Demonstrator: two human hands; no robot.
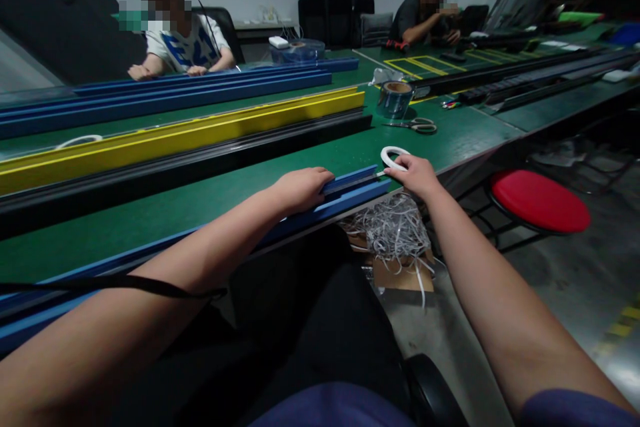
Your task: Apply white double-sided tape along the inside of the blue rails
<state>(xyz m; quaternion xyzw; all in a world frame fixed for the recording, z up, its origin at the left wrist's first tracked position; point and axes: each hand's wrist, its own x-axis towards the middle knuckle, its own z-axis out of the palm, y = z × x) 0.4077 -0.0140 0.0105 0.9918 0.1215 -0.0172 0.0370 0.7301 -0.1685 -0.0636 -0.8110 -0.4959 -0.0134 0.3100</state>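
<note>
A long blue channel profile [364,195] lies along the table's near edge. Over it rests my left hand [304,188], its fingers curled round the profile a little short of the right end. At that end my right hand [414,175] pinches a roll of white tape [385,157]. From the roll a short white strip reaches to the channel's end. The fingertips of my left hand are partly hidden on the profile.
Yellow [240,121] and black profiles [280,144] lie beyond, then several blue ones. Scissors [424,125] and a clear film roll [395,103] lie ahead. Below are a box of tangled white strips [397,230] and a red stool [540,201]. Two people sit across the table [480,140].
</note>
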